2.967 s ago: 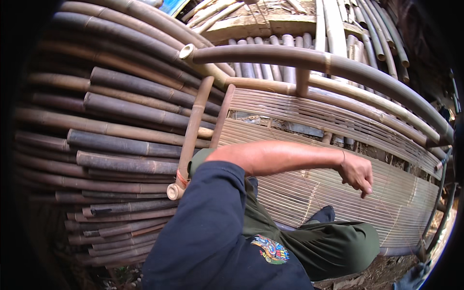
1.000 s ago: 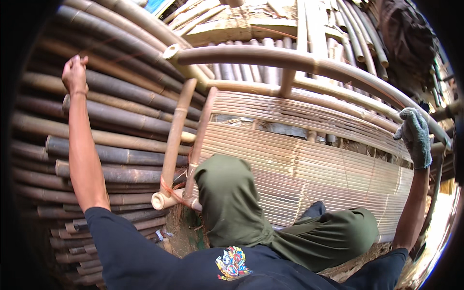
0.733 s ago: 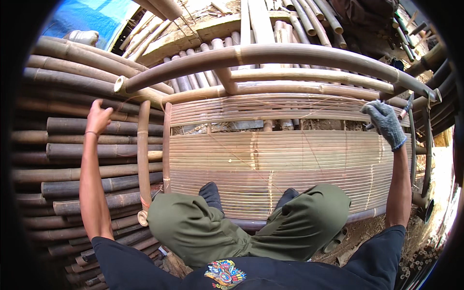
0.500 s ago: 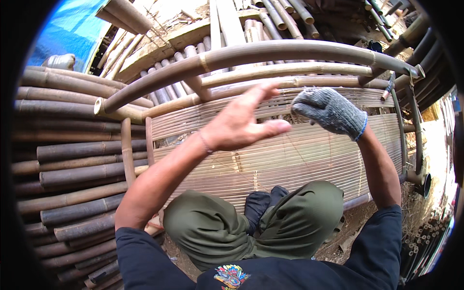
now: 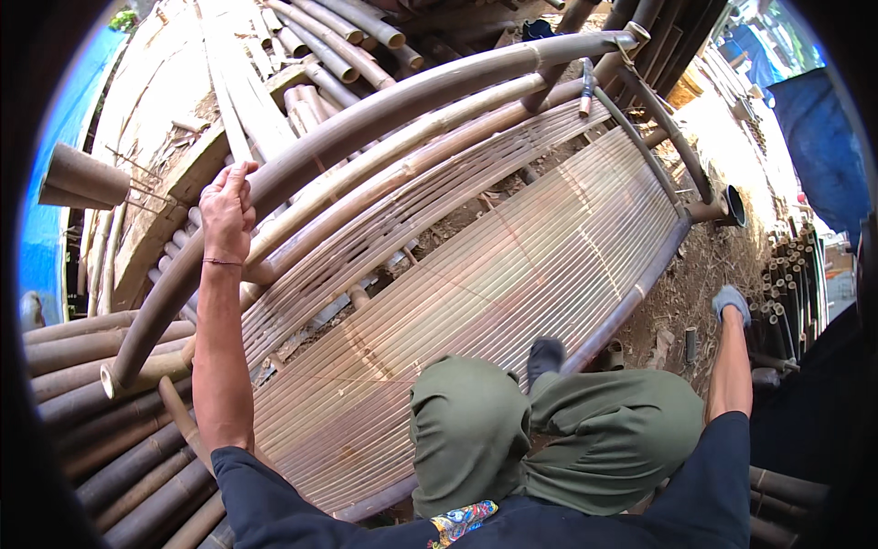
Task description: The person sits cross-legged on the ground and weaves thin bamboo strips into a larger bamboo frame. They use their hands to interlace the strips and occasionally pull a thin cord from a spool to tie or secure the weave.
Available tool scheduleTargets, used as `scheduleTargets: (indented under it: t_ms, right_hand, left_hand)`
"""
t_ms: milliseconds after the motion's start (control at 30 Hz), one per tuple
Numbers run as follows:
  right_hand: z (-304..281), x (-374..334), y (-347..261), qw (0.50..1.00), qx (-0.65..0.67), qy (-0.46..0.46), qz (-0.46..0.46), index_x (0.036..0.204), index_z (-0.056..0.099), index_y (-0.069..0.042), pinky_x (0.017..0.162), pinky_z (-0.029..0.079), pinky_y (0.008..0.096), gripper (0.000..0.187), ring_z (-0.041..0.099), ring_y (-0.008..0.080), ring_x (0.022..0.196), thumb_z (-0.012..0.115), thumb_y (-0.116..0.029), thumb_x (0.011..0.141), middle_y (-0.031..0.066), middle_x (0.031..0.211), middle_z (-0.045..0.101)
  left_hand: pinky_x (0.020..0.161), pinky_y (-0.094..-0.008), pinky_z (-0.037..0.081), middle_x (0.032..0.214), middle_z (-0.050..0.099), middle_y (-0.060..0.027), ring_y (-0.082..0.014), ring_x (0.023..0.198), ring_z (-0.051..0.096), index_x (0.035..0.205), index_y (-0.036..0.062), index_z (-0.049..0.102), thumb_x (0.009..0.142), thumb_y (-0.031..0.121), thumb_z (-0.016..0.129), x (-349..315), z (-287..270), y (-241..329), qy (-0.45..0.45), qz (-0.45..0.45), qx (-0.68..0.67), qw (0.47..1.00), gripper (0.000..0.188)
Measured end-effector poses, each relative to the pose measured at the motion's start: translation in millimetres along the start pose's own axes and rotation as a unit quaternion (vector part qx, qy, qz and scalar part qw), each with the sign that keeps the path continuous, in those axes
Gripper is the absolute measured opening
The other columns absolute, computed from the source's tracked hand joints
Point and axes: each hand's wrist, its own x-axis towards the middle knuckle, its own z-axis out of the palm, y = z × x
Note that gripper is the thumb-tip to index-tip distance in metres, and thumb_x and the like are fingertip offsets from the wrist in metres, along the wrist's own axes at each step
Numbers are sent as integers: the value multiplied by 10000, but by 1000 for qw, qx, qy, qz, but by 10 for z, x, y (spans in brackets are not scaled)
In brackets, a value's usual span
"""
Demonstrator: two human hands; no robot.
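My bare left hand [image 5: 229,212] is curled closed at the dark bamboo top rail [image 5: 402,96] of a bench. Its palm is hidden, so I cannot tell whether it grips the rail or something thin. Far to the right, my right hand [image 5: 732,305], in a grey knit glove, reaches low over the littered ground; its fingers are too hidden to read. Between my arms stretches the bench's slatted bamboo seat [image 5: 476,274], with a long gap between its slats towards the back. A bladed tool with a wooden handle [image 5: 585,107] lies at the seat's far right corner.
Stacked bamboo poles [image 5: 137,457] fill the left side, with more poles [image 5: 338,41] behind the bench. Bundled thin bamboo [image 5: 786,293] stands at the right. A short dark tube [image 5: 690,345] is on the ground near my gloved hand. Blue tarps [image 5: 819,137] hang at the edges.
My view has turned to the right. My left hand has gone from open over the seat to closed at the top rail. My right hand has moved from above the seat down to the right.
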Motion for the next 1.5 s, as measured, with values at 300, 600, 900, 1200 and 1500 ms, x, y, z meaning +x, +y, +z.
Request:
scheduleTargets:
  t_ms: [300,600,900,1200,1500]
  right_hand:
    - [-1090,-985,-1648,481,597,-367,-526,1418,444,-24,1048,440,466,731,545,304,1227,457,-596,962,144,1361,540]
    - [-1070,-823,-2649,550,658,12,-514,1206,612,-51,784,586,303,271,671,199,912,569,-134,952,104,1072,658]
    - [-101,-15,-2077,545,643,-256,-473,972,621,-13,620,546,300,135,654,175,666,517,-93,939,79,794,613]
    - [319,485,-1481,553,635,-326,-430,906,588,-5,582,489,319,58,578,169,607,538,-33,893,45,697,548]
    - [987,1124,-1242,729,410,-171,-521,978,629,-61,729,500,431,170,631,330,804,548,-121,841,118,830,637]
  left_hand:
    - [478,-225,390,628,593,16,-35,527,475,917,28,744,948,266,632,-83,2191,14,-136,104,134,976,265]
    - [513,-281,492,698,703,-77,-113,546,612,892,11,709,954,207,630,-1221,3749,-1182,-250,158,227,928,220]
    - [1032,-432,424,1215,610,-164,-246,1063,597,1256,-34,531,1005,552,331,-1522,4371,-2266,-264,-473,-138,829,668]
    - [411,-210,327,667,425,35,-70,480,345,1065,80,547,1045,248,425,-427,4536,-2152,160,-291,-384,862,209]
    - [396,-188,253,669,414,53,-42,482,301,1234,25,574,1031,283,485,-508,4650,-1898,90,-108,-174,975,341]
